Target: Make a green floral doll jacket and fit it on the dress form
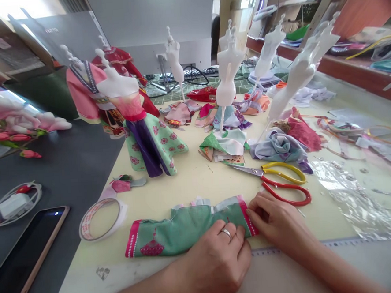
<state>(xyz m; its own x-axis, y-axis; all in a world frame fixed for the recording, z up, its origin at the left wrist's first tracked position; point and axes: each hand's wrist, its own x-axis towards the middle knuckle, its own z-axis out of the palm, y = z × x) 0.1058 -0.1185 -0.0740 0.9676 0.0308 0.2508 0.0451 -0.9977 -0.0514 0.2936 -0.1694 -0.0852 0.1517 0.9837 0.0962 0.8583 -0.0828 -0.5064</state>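
A small green doll garment [187, 228] lies flat in front of me, with pink bands trimmed in white dots at both ends. Pale fabric edges stick up along its far side. My left hand [219, 260], a ring on one finger, presses curled fingers onto the garment's right part; the fingertips are partly hidden. At the right pink band, my right hand [274, 217] pinches the edge between thumb and fingers. Just beyond that hand lie scissors [261, 172] with one yellow and one red handle, blades pointing left.
A tape roll [102, 219] and a phone [26, 258] are on the left. Dressed doll forms [122, 87] stand behind, and bare white doll forms [226, 74] rise among fabric scraps [278, 145]. Clear plastic bags [354, 198] lie right. A ruler [340, 242] runs along the near side.
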